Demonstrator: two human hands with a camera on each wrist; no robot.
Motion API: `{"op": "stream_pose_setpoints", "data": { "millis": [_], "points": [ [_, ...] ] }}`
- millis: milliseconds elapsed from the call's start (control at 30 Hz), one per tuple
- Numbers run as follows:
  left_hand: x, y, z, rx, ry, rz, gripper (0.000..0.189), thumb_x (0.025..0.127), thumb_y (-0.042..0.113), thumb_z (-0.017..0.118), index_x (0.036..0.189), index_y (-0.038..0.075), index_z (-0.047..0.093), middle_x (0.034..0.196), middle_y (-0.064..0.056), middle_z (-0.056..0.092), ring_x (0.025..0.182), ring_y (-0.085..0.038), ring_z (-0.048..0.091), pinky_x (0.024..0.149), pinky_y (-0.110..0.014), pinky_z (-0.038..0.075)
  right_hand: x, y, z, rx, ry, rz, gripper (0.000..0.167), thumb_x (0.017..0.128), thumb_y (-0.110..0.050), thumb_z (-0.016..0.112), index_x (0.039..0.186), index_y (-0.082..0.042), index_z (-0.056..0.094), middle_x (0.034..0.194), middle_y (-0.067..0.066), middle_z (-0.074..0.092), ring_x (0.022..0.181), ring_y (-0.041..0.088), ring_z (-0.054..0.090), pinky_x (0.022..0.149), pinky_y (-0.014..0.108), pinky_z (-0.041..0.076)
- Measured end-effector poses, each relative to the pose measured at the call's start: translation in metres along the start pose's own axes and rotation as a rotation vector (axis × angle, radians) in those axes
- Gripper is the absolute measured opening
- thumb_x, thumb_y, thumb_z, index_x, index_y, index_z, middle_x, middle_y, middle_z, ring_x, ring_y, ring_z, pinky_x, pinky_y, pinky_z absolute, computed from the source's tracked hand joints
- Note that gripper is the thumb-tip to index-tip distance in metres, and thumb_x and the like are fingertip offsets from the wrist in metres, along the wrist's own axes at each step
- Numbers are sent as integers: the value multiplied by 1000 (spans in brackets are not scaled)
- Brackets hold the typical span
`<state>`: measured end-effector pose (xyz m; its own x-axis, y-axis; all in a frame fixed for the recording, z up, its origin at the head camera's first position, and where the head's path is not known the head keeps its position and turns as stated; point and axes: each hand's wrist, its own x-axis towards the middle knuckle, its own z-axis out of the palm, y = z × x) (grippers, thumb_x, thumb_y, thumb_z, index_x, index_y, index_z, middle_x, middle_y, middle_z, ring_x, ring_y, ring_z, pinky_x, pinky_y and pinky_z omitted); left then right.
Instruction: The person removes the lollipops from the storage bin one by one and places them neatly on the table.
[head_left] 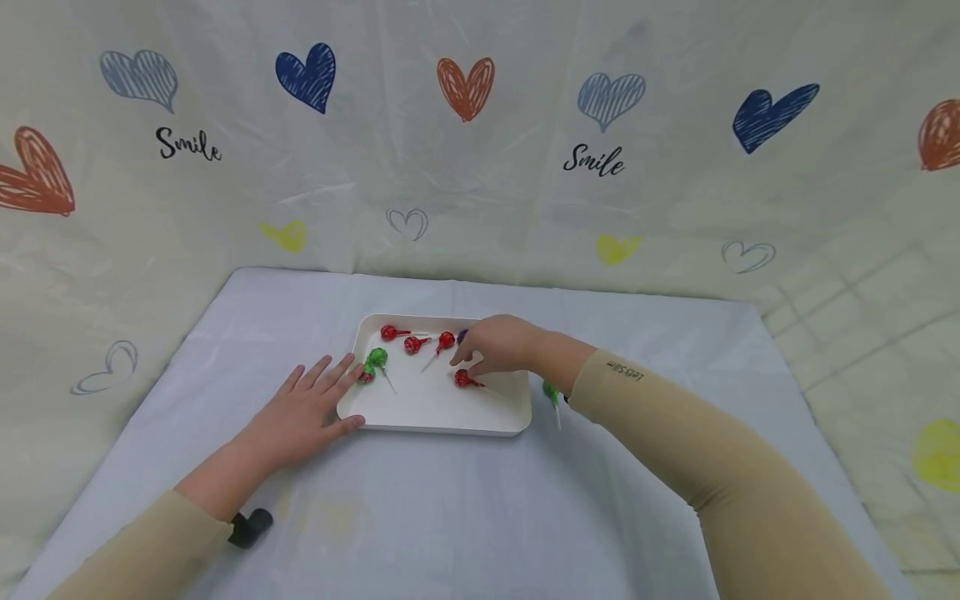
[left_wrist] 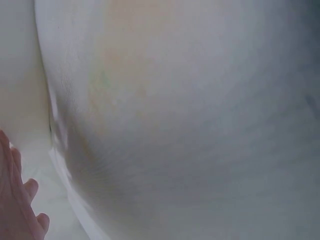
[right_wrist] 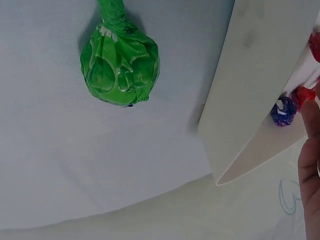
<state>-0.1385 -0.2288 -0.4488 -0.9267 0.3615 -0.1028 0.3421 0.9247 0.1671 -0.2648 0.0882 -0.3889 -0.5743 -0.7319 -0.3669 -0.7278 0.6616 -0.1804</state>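
A white rectangular tray (head_left: 420,408) holds several wrapped lollipops. My left hand (head_left: 300,421) rests with spread fingers at the tray's left edge, its fingertips beside two green-wrapped lollipops (head_left: 377,357). Over the right part of the tray, my right hand (head_left: 498,343) reaches down with thumb and index finger apart and nothing visible between them. A red lollipop (head_left: 462,378) lies just below that thumb. Partly hidden behind the hand is a purple lollipop (right_wrist: 283,111). More red lollipops (head_left: 415,344) lie along the tray's far side.
Outside the tray, on the right, a green lollipop (head_left: 551,390) lies on the white cloth, partly covered by my right forearm. A dark object (head_left: 251,527) shows by my left wrist. Behind the table hangs a pale sheet (head_left: 510,183) printed with hearts.
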Motion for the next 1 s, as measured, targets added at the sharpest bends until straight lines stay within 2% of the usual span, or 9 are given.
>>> {"op": "stream_pose_setpoints", "data": {
  "millis": [167,333,433,533,667,800,1000],
  "points": [
    [1,1,-1,1,0,0,93,91,77,38,160,18,19,166,-6,15,150,-38,11,118,-61,6,2,-2,5,16,-33,9,33,89,-28,76,121,-34,73,114,-14,70,101,9,59,89,27,50],
    [1,0,0,10,-2,-4,91,92,73,43,160,18,19,166,-7,15,150,-38,11,118,-62,7,4,-5,10,-42,-45,31,33,90,-29,75,121,-41,71,103,-20,67,97,8,53,80,28,48],
    [1,1,0,6,-1,-6,90,92,71,46,160,18,20,166,-7,15,150,-38,11,118,-62,7,4,-7,11,-62,-53,25,33,91,-29,74,121,-42,71,96,-22,66,93,8,53,75,27,46],
    [0,0,1,2,-1,-4,89,93,70,48,160,18,20,166,-7,16,150,-39,12,118,-62,7,4,-8,12,-70,-57,19,32,91,-29,73,122,-40,71,96,-21,67,91,9,54,73,25,46],
    [0,1,2,-1,6,-3,90,92,71,46,160,18,21,165,-7,16,150,-39,13,117,-63,8,4,-7,13,-68,-58,40,30,92,-31,73,121,-39,72,102,-18,67,94,9,53,75,26,47],
    [0,2,3,-3,4,-7,90,92,73,44,160,19,20,166,-6,15,150,-38,11,118,-62,7,3,-4,13,-36,-57,73,28,90,-33,74,118,-38,74,106,-16,68,98,9,53,82,28,49],
    [1,2,2,-4,-2,-8,88,93,67,49,160,18,19,166,-7,15,150,-38,11,118,-62,6,1,1,11,1,-23,60,25,90,-32,75,114,-34,76,106,-15,69,95,8,55,90,29,49]
  ]
}}
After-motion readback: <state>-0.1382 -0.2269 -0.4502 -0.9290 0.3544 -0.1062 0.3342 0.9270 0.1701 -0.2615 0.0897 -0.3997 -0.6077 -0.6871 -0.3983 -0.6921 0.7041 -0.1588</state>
